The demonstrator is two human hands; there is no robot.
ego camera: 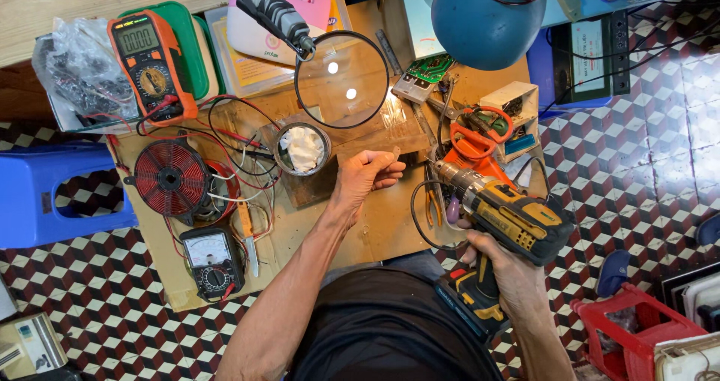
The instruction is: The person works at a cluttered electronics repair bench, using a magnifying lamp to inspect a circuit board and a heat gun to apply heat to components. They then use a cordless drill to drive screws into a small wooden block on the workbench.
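Your cordless drill [504,214] sits right of centre in the frame, chuck aimed up-left toward the bench; it looks heavy and rigid, with a battery block at its foot, so the pistol handle is the sound place to hold it. Your right hand [504,270] is wrapped closed around that handle. Your left hand [366,175], at frame centre, pinches a small thin piece [395,152] between fingertips; it looks light and easy to drop, though what it is I cannot tell. Just left stands a round tin [301,148] with white cloth, a magnifying lens [342,79] above it, orange scissors [480,133] to the right, and a red wire coil [171,178] at left.
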